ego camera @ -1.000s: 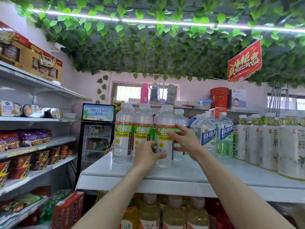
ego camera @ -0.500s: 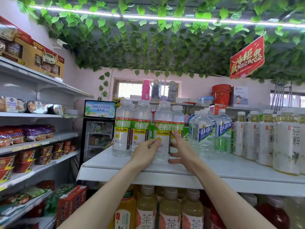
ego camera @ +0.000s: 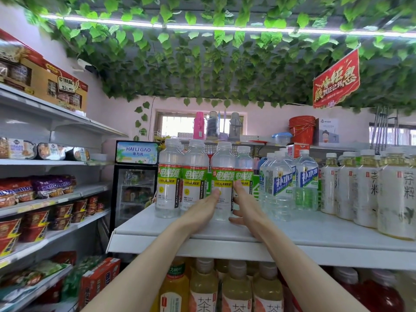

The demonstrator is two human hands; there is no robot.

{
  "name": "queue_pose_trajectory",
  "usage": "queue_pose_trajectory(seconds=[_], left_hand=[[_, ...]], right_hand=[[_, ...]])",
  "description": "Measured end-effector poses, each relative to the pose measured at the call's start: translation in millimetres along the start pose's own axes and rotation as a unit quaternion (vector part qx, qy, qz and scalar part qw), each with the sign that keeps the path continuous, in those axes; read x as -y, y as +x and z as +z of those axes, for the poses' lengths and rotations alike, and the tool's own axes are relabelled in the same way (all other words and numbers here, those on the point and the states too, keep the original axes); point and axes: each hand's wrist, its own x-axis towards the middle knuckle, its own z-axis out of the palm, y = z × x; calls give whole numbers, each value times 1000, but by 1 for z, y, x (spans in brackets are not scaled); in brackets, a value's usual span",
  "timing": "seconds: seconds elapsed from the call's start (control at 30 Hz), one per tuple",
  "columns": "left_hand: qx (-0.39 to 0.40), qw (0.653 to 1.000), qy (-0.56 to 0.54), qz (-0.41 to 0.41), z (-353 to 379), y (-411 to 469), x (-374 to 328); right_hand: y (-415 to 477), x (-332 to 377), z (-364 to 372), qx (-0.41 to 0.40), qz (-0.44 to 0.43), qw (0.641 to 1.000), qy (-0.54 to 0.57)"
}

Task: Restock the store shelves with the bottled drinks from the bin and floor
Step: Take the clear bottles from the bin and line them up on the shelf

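Observation:
Several clear electrolyte bottles with green-and-white labels stand in a row on the white top shelf (ego camera: 292, 235). Both of my hands reach up to the third electrolyte bottle (ego camera: 222, 167) in the front row. My left hand (ego camera: 201, 211) lies flat against its left side, fingers straight, and my right hand (ego camera: 246, 207) presses its right side with straight fingers, thumb low by the base. Neighbouring electrolyte bottles (ego camera: 171, 176) stand close on the left; another (ego camera: 244, 170) sits behind on the right. The far sides of my fingers are hidden by the bottle.
Blue-labelled water bottles (ego camera: 279, 183) and pale tea bottles (ego camera: 369, 188) fill the shelf to the right. Yellow tea bottles (ego camera: 203, 289) stand on the shelf below. A snack rack (ego camera: 51, 197) lines the left wall beside a small fridge (ego camera: 135, 176). Leaves hang overhead.
Both hands have closed in on the third bottle: the right hand dropped from its label to its lower right side, and the left slid up its left side.

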Motion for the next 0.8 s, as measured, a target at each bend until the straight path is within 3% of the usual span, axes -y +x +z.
queue_pose_trajectory(seconds=[0.37, 0.8], left_hand=[[14, 999, -23, -17, 1, -4, -7], [-79, 992, -19, 98, 23, -55, -38]], right_hand=[[2, 2, 1, -8, 3, 1000, -18], [-39, 27, -56, -51, -68, 995, -43]])
